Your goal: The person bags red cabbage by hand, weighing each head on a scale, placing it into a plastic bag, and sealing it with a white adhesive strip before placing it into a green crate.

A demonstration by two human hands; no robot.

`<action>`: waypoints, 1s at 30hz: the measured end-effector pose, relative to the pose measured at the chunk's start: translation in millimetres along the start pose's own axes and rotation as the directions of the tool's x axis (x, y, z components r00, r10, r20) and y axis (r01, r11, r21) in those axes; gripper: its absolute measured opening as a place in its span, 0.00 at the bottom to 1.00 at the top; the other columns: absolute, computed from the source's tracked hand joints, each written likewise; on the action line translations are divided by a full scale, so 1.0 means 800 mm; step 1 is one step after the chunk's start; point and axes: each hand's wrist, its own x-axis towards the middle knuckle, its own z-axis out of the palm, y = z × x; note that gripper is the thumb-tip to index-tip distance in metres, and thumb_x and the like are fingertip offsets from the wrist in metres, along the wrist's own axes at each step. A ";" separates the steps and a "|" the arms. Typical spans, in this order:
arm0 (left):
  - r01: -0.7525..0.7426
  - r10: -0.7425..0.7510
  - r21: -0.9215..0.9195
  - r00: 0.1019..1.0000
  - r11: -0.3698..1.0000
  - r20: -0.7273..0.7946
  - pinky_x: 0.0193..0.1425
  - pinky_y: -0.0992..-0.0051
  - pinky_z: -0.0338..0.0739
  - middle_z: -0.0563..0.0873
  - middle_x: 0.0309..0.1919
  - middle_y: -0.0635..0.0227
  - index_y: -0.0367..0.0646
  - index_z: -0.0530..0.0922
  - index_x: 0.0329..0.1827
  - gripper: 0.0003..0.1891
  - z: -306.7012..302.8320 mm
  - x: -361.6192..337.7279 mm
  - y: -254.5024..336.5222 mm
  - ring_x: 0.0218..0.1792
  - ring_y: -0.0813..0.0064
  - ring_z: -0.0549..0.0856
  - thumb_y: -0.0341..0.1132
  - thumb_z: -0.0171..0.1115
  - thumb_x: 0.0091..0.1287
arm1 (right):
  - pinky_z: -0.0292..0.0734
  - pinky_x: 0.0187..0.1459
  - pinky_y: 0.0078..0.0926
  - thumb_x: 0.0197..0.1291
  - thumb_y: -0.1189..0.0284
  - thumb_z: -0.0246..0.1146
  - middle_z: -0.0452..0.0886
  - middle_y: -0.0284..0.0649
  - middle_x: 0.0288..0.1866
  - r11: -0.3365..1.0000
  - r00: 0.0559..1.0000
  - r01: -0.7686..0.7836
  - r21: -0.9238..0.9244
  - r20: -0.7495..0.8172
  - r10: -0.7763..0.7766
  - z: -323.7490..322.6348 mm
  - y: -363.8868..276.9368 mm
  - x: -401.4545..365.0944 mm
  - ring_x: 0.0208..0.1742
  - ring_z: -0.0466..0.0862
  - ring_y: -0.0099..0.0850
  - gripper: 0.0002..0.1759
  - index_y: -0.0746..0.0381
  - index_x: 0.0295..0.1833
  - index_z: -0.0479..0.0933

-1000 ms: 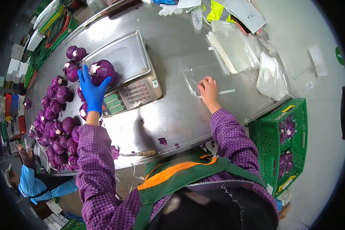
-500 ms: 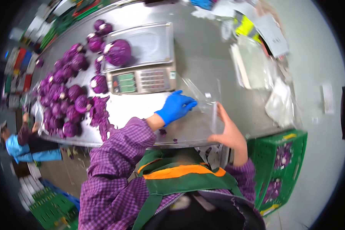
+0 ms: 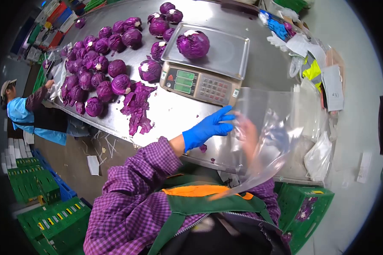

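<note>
A clear plastic bag (image 3: 271, 142) billows up at the table's front edge. My left hand (image 3: 206, 129), in a blue glove, reaches to the bag's left side with its fingers stretched out and apart. Bare and smeared by motion, my right hand (image 3: 247, 135) shows through the film, so its grip is unclear. Just beyond my hands stands a digital scale (image 3: 202, 83), with one red cabbage (image 3: 193, 44) on its metal pan. Torn purple leaves (image 3: 137, 108) lie to the left of my gloved hand.
Many red cabbages (image 3: 89, 63) are heaped on the left of the metal table (image 3: 225, 19). Flat plastic bags (image 3: 309, 110) lie at the right. A green crate (image 3: 304, 212) with bagged cabbage stands below the right edge. Another person (image 3: 21, 110) works at far left.
The bag, flat on the table before, is now lifted and swung open towards me. My view has turned, so the scale and cabbages appear further right. My left hand stays beside the bag.
</note>
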 end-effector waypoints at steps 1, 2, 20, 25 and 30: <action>-0.009 0.009 -0.006 1.000 1.000 -0.008 0.49 0.79 0.74 0.80 0.52 0.68 0.45 0.67 0.67 0.27 -0.015 0.001 -0.002 0.48 0.80 0.78 0.44 0.58 0.66 | 0.76 0.43 0.22 0.65 0.69 0.55 0.80 0.39 0.45 0.965 0.988 0.152 -0.214 0.029 -0.149 0.030 -0.002 0.011 0.40 0.81 0.26 0.17 0.68 0.55 0.74; 0.087 -0.083 0.053 0.993 0.995 -0.083 0.49 0.79 0.74 0.80 0.49 0.70 0.46 0.67 0.67 0.27 -0.034 -0.003 -0.003 0.46 0.81 0.78 0.42 0.59 0.66 | 0.77 0.41 0.24 0.65 0.66 0.56 0.80 0.39 0.45 0.864 0.955 0.294 -0.409 0.087 -0.284 0.053 -0.001 0.018 0.41 0.80 0.25 0.20 0.67 0.58 0.73; -0.194 0.654 0.675 0.534 0.712 -0.536 0.41 0.77 0.74 0.83 0.31 0.71 0.40 0.81 0.45 0.11 -0.267 0.180 0.135 0.35 0.81 0.80 0.36 0.56 0.68 | 0.72 0.32 0.22 0.70 0.70 0.47 0.76 0.36 0.40 0.986 0.985 0.130 0.106 -0.124 -0.117 0.180 -0.054 0.323 0.30 0.75 0.24 0.14 0.64 0.47 0.77; -0.081 0.120 0.095 0.826 0.992 -0.550 0.47 0.75 0.75 0.84 0.41 0.65 0.39 0.78 0.51 0.16 -0.257 0.154 0.165 0.39 0.75 0.80 0.40 0.50 0.71 | 0.65 0.27 0.16 0.65 0.73 0.52 0.74 0.32 0.31 0.995 0.952 0.096 -0.031 -0.289 -0.101 0.207 -0.120 0.250 0.26 0.71 0.17 0.12 0.69 0.39 0.78; -0.365 0.334 -0.368 0.931 0.855 -0.147 0.65 0.72 0.69 0.76 0.58 0.63 0.41 0.69 0.63 0.20 -0.257 0.113 0.114 0.59 0.70 0.76 0.39 0.51 0.72 | 0.65 0.28 0.14 0.61 0.79 0.56 0.75 0.30 0.35 0.877 0.871 0.474 -0.078 -0.108 -0.480 0.191 -0.130 0.184 0.26 0.69 0.15 0.07 0.72 0.38 0.76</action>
